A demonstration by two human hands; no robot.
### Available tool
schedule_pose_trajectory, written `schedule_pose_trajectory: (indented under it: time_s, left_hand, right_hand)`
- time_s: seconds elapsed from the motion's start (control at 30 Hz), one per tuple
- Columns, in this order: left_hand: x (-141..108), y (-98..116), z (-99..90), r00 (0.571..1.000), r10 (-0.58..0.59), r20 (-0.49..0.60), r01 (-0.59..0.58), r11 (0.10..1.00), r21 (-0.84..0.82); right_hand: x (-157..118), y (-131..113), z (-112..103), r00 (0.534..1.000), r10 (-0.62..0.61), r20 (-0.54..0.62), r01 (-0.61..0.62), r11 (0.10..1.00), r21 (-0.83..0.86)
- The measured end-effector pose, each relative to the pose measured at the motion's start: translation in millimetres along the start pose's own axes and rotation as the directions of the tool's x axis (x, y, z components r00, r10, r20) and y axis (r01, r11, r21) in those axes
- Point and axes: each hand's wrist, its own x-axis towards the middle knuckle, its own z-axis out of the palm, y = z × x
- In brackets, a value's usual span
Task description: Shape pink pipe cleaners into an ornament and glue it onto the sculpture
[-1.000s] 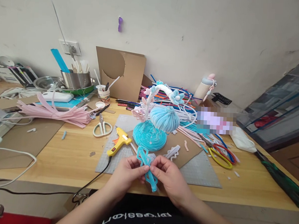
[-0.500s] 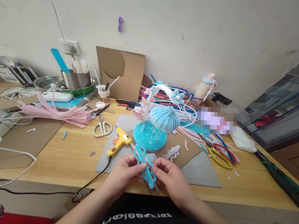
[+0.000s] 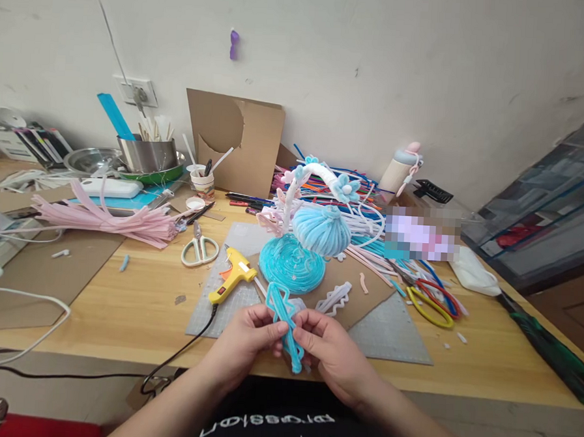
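A blue fuzzy pipe-cleaner piece (image 3: 293, 354) with zigzag edges is held near the table's front edge. My left hand (image 3: 251, 337) pinches it from the left, thumb on top. From the right, my right hand (image 3: 332, 344) grips its edge between thumb and fingers. Just beyond stands a pipe-cleaner lamp shape: a round blue base (image 3: 292, 264), a white curved stem (image 3: 288, 208) with flowers, and a pleated blue shade (image 3: 322, 230). A white zigzag piece (image 3: 334, 299) lies on cardboard right of the base.
A yellow glue gun (image 3: 233, 277) rests left of the base, its cord running to the front edge. Scissors (image 3: 200, 247) lie behind it. Pliers (image 3: 429, 304) are at the right, a pink bundle (image 3: 111, 215) at the left, and upright cardboard (image 3: 261, 145) at the back.
My hands have drawn slightly closer together around the blue piece, which has turned a little more upright. The zigzag edge at its right is now pressed nearer to its middle.
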Motion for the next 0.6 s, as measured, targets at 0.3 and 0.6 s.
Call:
schedule_pose_trajectory:
  time_s: [0.3, 0.6]
  left_hand:
    - [-0.3, -2.7, -4.1, 0.998, 0.044, 0.042, -0.046, 0.997, 0.062]
    - [-0.5, 1.7, -0.9, 1.000, -0.009, 0.008, 0.009, 1.000, -0.002]
  right_hand:
    - [-1.0, -6.6, -0.8, 1.000, 0.009, 0.022, -0.008, 0.999, -0.033]
    - [-2.7, -8.1, -1.4, 0.999, 0.005, 0.051, -0.003, 0.999, -0.045]
